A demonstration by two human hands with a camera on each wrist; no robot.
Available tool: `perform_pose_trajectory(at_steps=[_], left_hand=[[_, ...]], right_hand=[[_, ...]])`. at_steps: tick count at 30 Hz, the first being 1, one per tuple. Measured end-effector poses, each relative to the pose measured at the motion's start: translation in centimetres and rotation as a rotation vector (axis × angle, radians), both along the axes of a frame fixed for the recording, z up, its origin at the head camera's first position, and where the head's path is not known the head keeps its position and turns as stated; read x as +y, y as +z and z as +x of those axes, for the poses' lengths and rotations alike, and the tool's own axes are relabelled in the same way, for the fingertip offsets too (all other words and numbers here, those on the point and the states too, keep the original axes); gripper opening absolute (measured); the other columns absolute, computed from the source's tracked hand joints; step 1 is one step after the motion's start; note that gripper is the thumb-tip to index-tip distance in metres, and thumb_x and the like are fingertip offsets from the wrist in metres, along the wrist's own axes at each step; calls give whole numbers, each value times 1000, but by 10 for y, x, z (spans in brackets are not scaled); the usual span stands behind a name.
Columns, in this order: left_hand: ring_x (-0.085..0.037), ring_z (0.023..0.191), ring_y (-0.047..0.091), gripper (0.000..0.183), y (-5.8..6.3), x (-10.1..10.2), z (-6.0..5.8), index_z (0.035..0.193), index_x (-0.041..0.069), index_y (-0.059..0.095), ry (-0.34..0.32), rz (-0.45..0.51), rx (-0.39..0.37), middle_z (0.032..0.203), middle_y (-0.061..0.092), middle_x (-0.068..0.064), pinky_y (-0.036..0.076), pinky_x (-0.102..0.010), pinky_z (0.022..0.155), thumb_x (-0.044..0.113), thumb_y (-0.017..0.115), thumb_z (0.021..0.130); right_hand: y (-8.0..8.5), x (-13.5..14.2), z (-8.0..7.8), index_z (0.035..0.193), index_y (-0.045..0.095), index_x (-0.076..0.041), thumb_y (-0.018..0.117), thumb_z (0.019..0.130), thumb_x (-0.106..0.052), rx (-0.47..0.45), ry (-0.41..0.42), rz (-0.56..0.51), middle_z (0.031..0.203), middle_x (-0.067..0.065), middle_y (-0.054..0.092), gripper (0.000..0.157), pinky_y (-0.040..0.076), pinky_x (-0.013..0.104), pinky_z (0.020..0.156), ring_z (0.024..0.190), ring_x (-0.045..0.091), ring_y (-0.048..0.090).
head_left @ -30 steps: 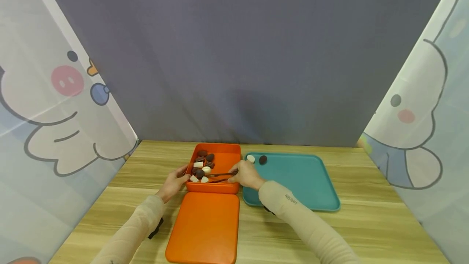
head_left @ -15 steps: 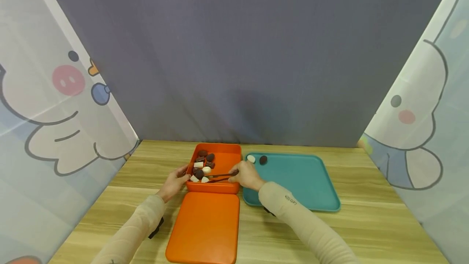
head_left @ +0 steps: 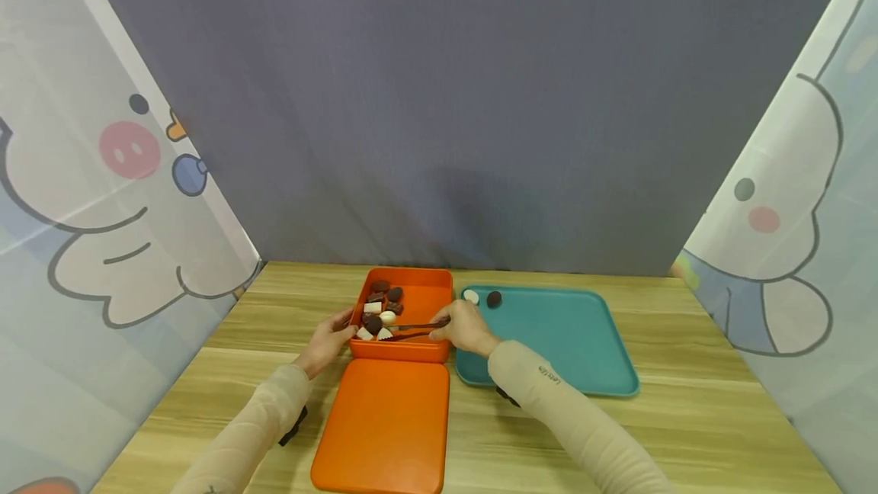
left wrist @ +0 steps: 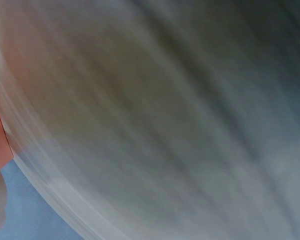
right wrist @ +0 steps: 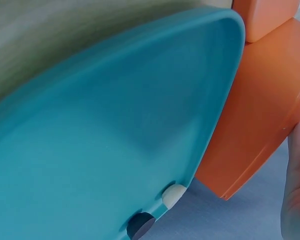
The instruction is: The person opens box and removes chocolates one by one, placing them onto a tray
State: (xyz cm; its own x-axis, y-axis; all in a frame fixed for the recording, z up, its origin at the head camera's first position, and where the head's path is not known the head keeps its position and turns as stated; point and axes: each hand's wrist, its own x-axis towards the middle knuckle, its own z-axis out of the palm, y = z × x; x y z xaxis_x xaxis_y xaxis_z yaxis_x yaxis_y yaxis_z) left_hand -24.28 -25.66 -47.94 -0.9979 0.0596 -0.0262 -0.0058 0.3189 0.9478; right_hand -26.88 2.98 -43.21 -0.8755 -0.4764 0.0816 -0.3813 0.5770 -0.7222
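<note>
My right hand [head_left: 466, 326] holds a pair of dark tongs [head_left: 411, 335] over the right side of an orange box [head_left: 401, 351]. The two arms of the tongs reach left into the box, apart from each other. Their tips lie among brown and white chocolates, close to a dark round chocolate [head_left: 373, 325] and a white chocolate [head_left: 385, 334]; whether they pinch one cannot be told. My left hand [head_left: 325, 344] grips the box's left wall near the front corner. In the right wrist view, part of my right hand [right wrist: 296, 185] shows at the edge beside the box [right wrist: 260, 115].
A teal tray [head_left: 562, 341] stands right of the box, with a white chocolate [head_left: 470, 296] and a dark chocolate [head_left: 494, 299] at its back left. An orange lid [head_left: 384, 425] lies in front of the box on the wooden table [head_left: 700, 402]. A grey curtain hangs behind.
The tongs' tips have shifted slightly among the chocolates at the box's front left. Both hands stay almost in place.
</note>
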Motion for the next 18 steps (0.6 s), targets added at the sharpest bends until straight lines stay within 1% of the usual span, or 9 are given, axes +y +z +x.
perform_pose_trajectory(at_steps=[4, 8, 15, 18], left_hand=[[-39, 132, 31, 52, 2, 1, 1, 144, -1, 25, 6, -1, -1, 145, 29, -25, 35, -49, 104, 9, 43, 96], [-39, 132, 30, 52, 4, 2, 2, 144, -2, 25, 10, 6, -5, 145, 29, -26, 34, -48, 105, 8, 43, 96], [-40, 132, 30, 53, 2, 1, 1, 144, -3, 22, 0, 9, -6, 145, 27, -27, 33, -48, 105, 8, 42, 97], [-39, 131, 32, 52, 1, 1, 1, 144, -2, 24, 6, 6, -4, 144, 30, -26, 34, -49, 105, 9, 43, 96]], right_hand=[[0, 2, 0, 97, 73, -8, 74, 76, -20, 8, -9, 12, 94, 3, 70, 24, 51, 23, 64, 80, 14, 61], [1, 5, 2, 98, 73, -8, 74, 77, -19, 17, -9, 1, 94, 3, 70, 23, 51, 23, 65, 80, 13, 62], [2, 12, 7, 97, 73, -10, 72, 78, -18, 40, -11, -34, 93, 2, 69, 21, 51, 22, 63, 77, 11, 60], [3, 16, 8, 97, 73, -9, 72, 79, -17, 47, -10, -42, 93, 3, 69, 20, 51, 21, 62, 76, 10, 60]])
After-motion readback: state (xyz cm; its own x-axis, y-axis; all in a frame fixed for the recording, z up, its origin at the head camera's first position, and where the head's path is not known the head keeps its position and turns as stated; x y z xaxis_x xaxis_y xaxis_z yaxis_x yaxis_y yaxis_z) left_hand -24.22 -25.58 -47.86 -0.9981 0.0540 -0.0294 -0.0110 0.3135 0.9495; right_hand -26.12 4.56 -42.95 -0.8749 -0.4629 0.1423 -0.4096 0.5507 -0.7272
